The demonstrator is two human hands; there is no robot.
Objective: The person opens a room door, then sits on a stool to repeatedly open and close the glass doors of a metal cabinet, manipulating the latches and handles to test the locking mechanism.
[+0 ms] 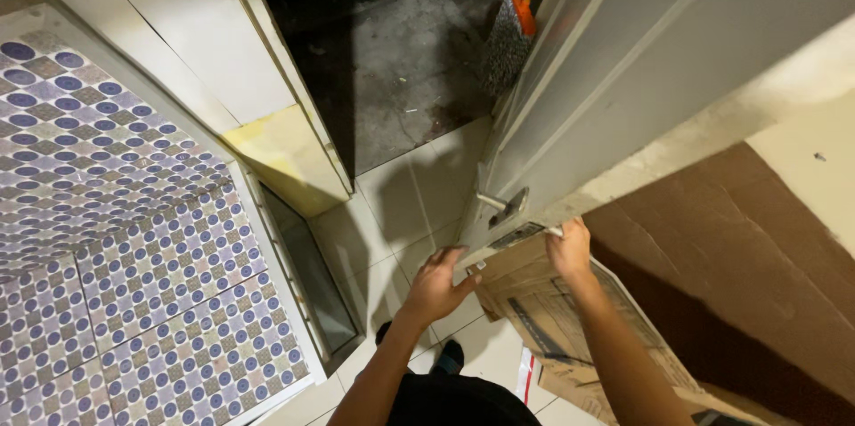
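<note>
My right hand [568, 250] grips the edge of the smooth grey metal door [623, 79], just beside its lever handle [495, 203]. My left hand [436, 285] hangs open, fingers spread, touching the flat brown cardboard box [534, 301] below the door's edge.

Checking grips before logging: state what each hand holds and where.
Right hand grips the white door at its lower edge. Left hand is open, fingertips at the brown cardboard sheet, no grip.

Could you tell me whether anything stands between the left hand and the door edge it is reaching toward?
Nothing visible does. The left hand hangs open just short of the white door, with only tiled floor below the gap. The right hand already grips the door's edge, beside the flat cardboard leaning behind it.
</note>
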